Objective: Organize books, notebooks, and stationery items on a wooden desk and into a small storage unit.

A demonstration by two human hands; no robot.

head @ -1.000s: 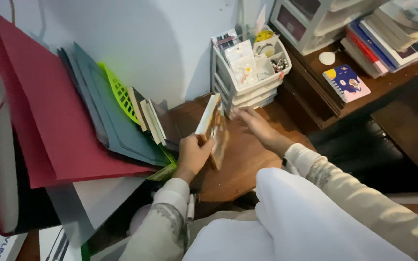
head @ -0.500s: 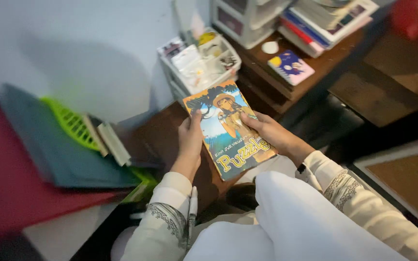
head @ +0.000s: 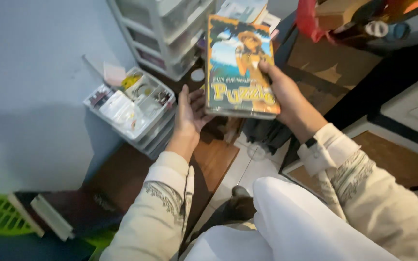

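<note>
Paperback book [head: 240, 65], glossy, with an illustrated cover in orange, blue and yellow, is held up flat, cover toward the camera, above a white plastic organiser tray [head: 132, 104] and a stack of translucent drawers [head: 163, 34]. Right hand [head: 286, 94] clamps the book's right edge, thumb on the cover and fingers behind. Left hand [head: 189, 113] is open, palm up, fingers spread, fingertips just at the book's lower left corner; contact there is unclear. Both cream sleeves carry embroidered cuffs. Below lies a brown wooden counter [head: 122, 176].
</note>
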